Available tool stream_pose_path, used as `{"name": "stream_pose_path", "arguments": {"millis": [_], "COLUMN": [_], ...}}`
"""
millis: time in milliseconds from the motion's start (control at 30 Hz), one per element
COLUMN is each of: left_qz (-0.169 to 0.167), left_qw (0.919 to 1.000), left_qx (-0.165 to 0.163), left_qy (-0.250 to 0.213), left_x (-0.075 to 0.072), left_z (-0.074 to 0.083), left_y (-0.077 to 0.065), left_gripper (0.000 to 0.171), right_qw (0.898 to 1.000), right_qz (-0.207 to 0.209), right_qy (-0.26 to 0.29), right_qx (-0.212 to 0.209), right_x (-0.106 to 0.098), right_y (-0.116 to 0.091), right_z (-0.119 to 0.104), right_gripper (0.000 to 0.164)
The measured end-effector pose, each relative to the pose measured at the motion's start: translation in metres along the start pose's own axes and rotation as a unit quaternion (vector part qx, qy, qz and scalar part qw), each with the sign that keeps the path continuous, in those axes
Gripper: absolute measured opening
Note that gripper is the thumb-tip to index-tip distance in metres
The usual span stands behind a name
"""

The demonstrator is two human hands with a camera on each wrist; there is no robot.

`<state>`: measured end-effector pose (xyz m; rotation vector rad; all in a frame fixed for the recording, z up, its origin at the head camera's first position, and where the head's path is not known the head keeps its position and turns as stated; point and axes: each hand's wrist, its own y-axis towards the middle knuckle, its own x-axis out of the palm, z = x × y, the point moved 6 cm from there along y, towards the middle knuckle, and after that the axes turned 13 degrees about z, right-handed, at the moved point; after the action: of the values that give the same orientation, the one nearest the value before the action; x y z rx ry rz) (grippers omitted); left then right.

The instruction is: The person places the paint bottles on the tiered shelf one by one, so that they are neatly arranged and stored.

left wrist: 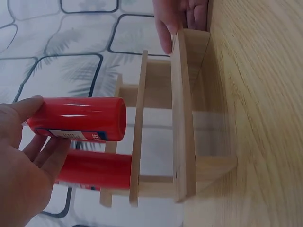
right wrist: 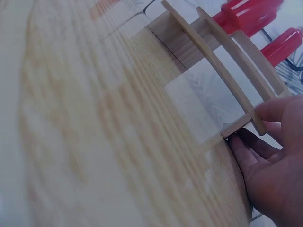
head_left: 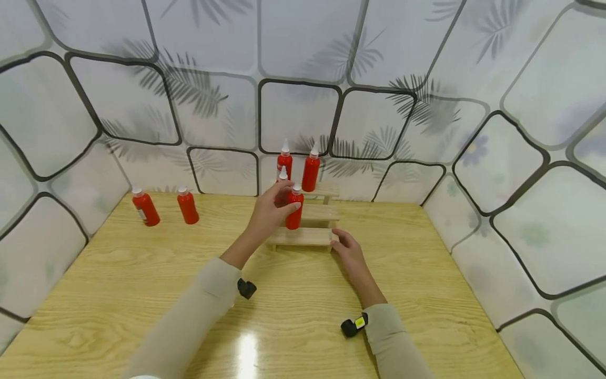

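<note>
My left hand [head_left: 268, 215] pinches a red bottle with a white cap [head_left: 294, 215] between thumb and fingers. In the left wrist view the base of this held bottle [left wrist: 83, 118] stands out in front of the stepped wooden rack [left wrist: 182, 118], above its lowest step. Another red bottle [left wrist: 97, 169] stands on the middle step at the left, partly hidden behind my left hand in the head view. At the right end of the lowest step [head_left: 305, 237], my right hand [head_left: 349, 255] grips the board, fingers on top and thumb beneath its edge in the right wrist view.
Two red bottles with pointed white nozzles, a left one [head_left: 285, 161] and a right one [head_left: 310, 172], stand on the top step. Further left, two more red bottles, one outer [head_left: 147, 209] and one inner [head_left: 188, 206], stand on the wooden table [head_left: 284, 326]. A patterned wall [head_left: 222, 168] rises behind.
</note>
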<state>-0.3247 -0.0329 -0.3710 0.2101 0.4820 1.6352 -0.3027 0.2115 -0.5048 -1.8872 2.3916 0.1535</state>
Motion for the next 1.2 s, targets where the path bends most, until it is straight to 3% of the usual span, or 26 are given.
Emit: {"name": "stream_pose_path", "arguments": {"millis": [200, 467, 933, 1200], "left_qz": [-0.008, 0.009, 0.028, 0.056], "left_qw": [1.0, 0.9997, 0.9982, 0.9949], "left_qx": [0.003, 0.017, 0.0, 0.003], "left_qy": [0.002, 0.013, 0.052, 0.084], "left_x": [0.025, 0.048, 0.064, 0.064], "left_z": [0.004, 0.006, 0.003, 0.003], "left_y": [0.007, 0.016, 0.02, 0.023], "left_gripper": [0.047, 0.045, 0.046, 0.046], "right_qw": [1.0, 1.0, 1.0, 1.0], "right_qz": [0.007, 0.006, 0.016, 0.012], "right_qy": [-0.002, 0.003, 0.007, 0.003], "right_qx": [0.0, 0.007, -0.004, -0.003], "right_x": [0.0, -0.001, -0.002, -0.001], "right_y": [0.001, 0.001, 0.002, 0.002], "right_z": [0.001, 0.002, 0.001, 0.002], "right_gripper": [0.042, 0.042, 0.041, 0.04]}}
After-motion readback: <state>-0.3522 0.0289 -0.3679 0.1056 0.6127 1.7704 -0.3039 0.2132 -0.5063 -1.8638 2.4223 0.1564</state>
